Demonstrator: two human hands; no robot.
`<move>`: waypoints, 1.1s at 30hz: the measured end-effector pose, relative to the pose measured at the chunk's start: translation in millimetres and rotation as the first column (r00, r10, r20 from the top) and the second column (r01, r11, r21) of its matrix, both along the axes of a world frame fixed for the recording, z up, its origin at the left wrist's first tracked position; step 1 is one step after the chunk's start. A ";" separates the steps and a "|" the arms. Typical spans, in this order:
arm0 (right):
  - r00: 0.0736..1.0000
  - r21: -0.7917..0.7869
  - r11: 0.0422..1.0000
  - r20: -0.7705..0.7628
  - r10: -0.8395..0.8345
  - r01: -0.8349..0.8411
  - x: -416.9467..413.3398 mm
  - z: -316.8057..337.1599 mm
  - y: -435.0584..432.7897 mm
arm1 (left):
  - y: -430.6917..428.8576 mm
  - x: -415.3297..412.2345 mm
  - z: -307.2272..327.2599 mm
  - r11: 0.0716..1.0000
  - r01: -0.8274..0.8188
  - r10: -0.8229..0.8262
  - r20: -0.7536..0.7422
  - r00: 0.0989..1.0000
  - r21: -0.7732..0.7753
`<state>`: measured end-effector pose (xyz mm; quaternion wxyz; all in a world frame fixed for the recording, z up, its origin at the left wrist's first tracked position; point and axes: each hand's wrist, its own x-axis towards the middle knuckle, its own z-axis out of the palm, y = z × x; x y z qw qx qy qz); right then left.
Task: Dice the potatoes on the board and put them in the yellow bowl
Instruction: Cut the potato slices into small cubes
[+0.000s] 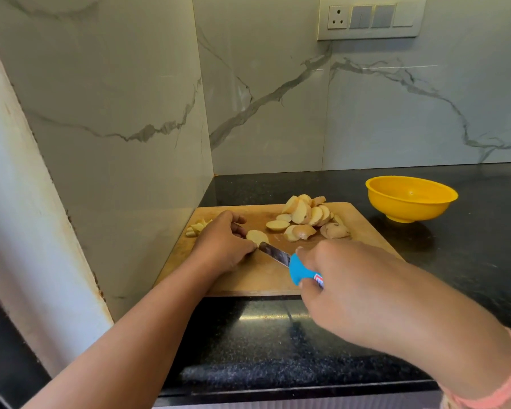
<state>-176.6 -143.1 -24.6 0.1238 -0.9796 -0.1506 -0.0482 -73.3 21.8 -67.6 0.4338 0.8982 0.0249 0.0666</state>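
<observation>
Head view: a red-and-white label on the blue knife handle is unreadable. The right hand grips that handle, blade tip touching a potato slice that the left hand pins with curled fingers on the board. Sliced potatoes pile at its far edge; the yellow bowl stands beyond its far right corner.

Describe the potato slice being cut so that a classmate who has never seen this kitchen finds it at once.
Find the wooden board on the black counter. Left of its middle, the left hand holds one pale slice, where the tip of the blue-handled knife points. Unlike the heaped slices nearer the yellow bowl, it lies flat and alone.
</observation>
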 end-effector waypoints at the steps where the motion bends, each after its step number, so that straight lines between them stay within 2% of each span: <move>1: 1.000 0.010 1.000 -0.022 0.003 -0.002 -1.5 4.2 -2.8 | 0.5 -0.1 -0.1 1.000 0.004 -0.004 -0.001 1.000 0.001; 3: 0.997 0.032 0.999 -0.079 -0.016 0.019 -1.8 13.7 -7.0 | 1.8 -0.6 -0.8 1.000 0.015 -0.015 -0.005 1.000 0.005; 5: 0.995 0.152 0.986 -0.080 -0.060 0.072 9.0 19.0 -8.5 | 3.0 -0.8 -1.1 1.000 0.023 -0.023 0.002 1.000 0.017; 8: 0.991 0.442 0.888 -0.094 -0.092 0.125 43.5 15.9 -3.5 | 4.0 -0.2 -1.0 0.999 0.026 -0.027 0.024 0.999 0.036; 12: 0.961 0.629 0.752 -0.277 -0.019 0.197 83.3 7.1 12.9 | 3.6 0.4 -1.8 0.999 0.024 -0.025 0.030 0.999 0.049; 15: 0.937 0.623 0.752 -0.348 0.020 0.215 100.1 3.9 24.8 | 3.0 1.2 -2.8 0.998 0.020 -0.022 0.040 0.999 0.052; 21: 0.957 0.510 0.847 -0.291 0.007 0.149 116.8 -3.2 37.1 | 3.6 4.7 -3.5 0.998 0.014 -0.018 0.052 0.999 0.065; 33: 0.975 0.482 0.876 -0.209 0.076 0.035 123.4 -10.3 35.0 | 4.4 1.8 -2.5 0.989 0.005 -0.017 0.079 0.997 0.149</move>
